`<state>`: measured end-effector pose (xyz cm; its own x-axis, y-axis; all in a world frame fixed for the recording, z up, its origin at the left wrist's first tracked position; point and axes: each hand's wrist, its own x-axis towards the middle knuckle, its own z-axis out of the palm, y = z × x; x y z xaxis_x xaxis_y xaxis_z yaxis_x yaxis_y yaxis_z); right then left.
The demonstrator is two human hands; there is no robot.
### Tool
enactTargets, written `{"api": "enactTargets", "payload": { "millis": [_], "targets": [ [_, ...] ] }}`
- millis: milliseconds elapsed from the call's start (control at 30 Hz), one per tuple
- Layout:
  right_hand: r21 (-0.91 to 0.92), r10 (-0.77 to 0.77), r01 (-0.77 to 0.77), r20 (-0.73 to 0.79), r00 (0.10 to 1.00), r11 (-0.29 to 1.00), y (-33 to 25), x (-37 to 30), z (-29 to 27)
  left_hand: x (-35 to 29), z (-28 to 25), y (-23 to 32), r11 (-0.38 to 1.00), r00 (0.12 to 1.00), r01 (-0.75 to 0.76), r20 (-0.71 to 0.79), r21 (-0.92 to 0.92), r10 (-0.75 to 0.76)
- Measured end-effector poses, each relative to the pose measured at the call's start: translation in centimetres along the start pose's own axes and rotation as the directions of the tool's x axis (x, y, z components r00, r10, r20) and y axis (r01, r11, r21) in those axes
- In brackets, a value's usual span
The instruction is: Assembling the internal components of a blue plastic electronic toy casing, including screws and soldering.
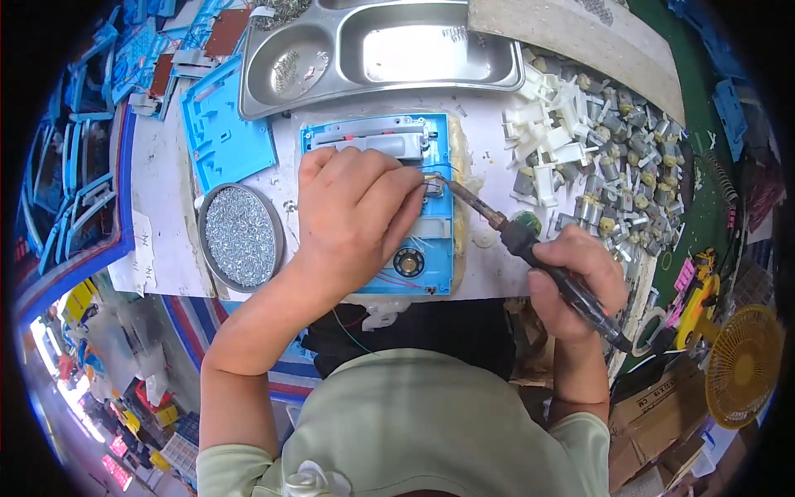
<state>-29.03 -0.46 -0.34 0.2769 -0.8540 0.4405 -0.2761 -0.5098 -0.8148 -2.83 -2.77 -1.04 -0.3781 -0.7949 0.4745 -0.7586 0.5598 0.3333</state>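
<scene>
A blue plastic casing (440, 261) lies in front of me, with grey inner parts, thin wires and a round speaker (408, 262) in it. My right hand (584, 277) is wrapped round the black handle of a soldering iron (522, 240). The iron slants up and left, its tip at a small metal part (433, 184) on the casing's right side. Over the casing's middle, my left hand (352, 207) is closed, thumb and forefinger pinched beside the iron's tip. What lies between those fingertips is hidden. A thin blue wire curves close by.
Left of the casing stand a round dish of small screws (241, 238) and a blue panel (224, 132). A steel compartment tray (331, 91) sits behind. White plastic parts (546, 132) and heaped small motors (629, 166) spread on the right. More blue casings (83, 166) are piled far left.
</scene>
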Motion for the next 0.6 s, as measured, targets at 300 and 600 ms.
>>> {"api": "enactTargets", "payload": {
  "millis": [300,600],
  "targets": [
    [0.015,-0.033,0.033,0.020,0.999,0.999,0.11,0.28,0.04,-0.20,0.41,-0.32,1.000,1.000,-0.014,-0.015,-0.009,0.014],
    [0.025,-0.046,0.046,-0.005,0.999,0.999,0.27,0.18,-0.31,-0.32,0.40,-0.32,1.000,1.000,-0.013,0.004,0.008,0.013]
  ]
}}
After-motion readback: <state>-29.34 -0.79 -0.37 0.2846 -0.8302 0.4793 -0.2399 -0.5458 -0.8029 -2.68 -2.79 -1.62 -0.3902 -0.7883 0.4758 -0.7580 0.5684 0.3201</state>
